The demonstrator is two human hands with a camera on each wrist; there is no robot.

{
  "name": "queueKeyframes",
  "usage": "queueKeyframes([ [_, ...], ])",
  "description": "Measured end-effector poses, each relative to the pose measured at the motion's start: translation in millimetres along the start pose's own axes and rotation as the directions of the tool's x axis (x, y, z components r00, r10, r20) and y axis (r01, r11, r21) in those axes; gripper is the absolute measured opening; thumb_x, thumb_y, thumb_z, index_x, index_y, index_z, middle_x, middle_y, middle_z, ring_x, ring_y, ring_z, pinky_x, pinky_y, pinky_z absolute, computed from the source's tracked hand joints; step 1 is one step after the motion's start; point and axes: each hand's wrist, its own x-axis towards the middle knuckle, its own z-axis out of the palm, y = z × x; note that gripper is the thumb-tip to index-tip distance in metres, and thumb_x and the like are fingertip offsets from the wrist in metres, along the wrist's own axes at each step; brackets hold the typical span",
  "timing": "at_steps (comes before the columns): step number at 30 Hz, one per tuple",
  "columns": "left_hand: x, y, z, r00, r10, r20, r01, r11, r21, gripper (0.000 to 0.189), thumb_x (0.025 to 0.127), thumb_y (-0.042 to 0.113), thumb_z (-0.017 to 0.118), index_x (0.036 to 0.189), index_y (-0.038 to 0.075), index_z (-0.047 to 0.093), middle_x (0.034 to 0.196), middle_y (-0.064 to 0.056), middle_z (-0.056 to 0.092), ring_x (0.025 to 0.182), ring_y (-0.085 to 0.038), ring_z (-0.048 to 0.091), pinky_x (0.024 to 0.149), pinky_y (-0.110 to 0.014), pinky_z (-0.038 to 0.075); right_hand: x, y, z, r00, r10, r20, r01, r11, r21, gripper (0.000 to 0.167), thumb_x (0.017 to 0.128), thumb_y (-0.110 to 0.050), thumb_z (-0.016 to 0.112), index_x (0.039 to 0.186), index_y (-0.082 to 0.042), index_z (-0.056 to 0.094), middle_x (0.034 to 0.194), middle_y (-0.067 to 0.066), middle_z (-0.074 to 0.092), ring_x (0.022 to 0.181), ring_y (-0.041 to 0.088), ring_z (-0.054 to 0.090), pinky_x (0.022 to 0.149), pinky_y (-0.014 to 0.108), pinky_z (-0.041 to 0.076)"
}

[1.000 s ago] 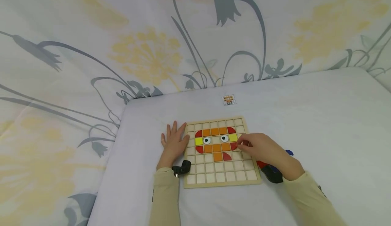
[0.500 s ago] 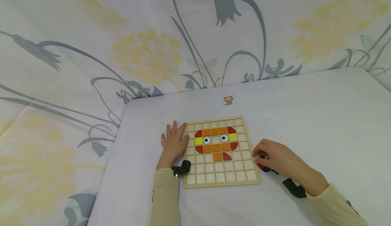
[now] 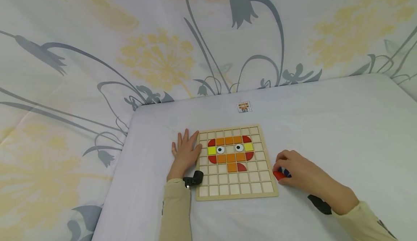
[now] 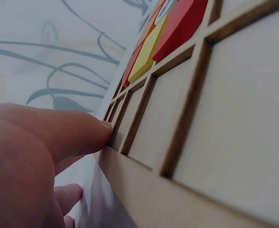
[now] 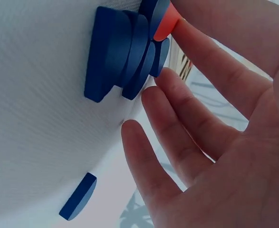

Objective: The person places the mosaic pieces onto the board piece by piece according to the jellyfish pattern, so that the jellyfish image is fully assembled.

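A wooden grid board lies on the white-covered surface, with red, orange and yellow tiles and two eye discs in its cells. My left hand is spread flat at the board's left side; in the left wrist view its thumb touches the frame. Just past the right edge, my right hand pinches a red tile between thumb and index finger. In the right wrist view that red tile is partly covered by the fingers. Several blue rounded tiles stand close beside it, the other fingers loosely extended.
A small picture card lies behind the board, showing a gridded coloured figure. One blue tile lies apart from the others. A floral cloth rises behind and to the left of the surface.
My right hand has left the red tile now lying in the board's cell and moved right to the loose pile, where it has taken a red tile. The left hand stays put.
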Motion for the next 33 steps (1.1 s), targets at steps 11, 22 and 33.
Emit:
queueKeyframes([
  [11,0.3,0.0,-0.1,1.000,-0.007,-0.003,0.007,1.000,0.009,0.050,0.090,0.033,0.046,0.139,0.024,0.035,0.149,-0.010,0.008,0.134,-0.031,-0.008,0.098,-0.055,-0.008,4.1,-1,2,0.998,0.066,0.014,-0.067,0.997,0.041,0.024,0.070,-0.017,0.075,0.087,-0.021,0.059,0.082,-0.012,0.050,0.075,0.011,0.043,0.066,0.030,0.043],
  [22,0.2,0.9,0.7,1.000,0.005,-0.003,-0.005,1.000,0.004,0.050,0.090,0.033,0.045,0.139,0.023,0.035,0.149,-0.010,0.008,0.134,-0.031,-0.008,0.099,-0.055,-0.008,3.8,-1,-1,0.995,0.081,0.064,-0.091,0.981,0.171,0.020,0.075,-0.017,0.071,0.088,-0.022,0.057,0.074,-0.012,0.046,0.068,0.006,0.043,0.059,0.022,0.039],
  [33,-0.6,0.7,-0.7,1.000,0.003,-0.011,-0.003,1.000,-0.002,0.050,0.090,0.032,0.045,0.138,0.023,0.035,0.148,-0.011,0.009,0.134,-0.031,-0.007,0.099,-0.055,-0.007,27.6,-22,-7,0.999,-0.031,0.026,0.026,0.983,0.182,0.011,0.081,-0.021,0.066,0.092,-0.021,0.064,0.082,-0.016,0.051,0.070,0.004,0.045,0.062,0.021,0.043],
])
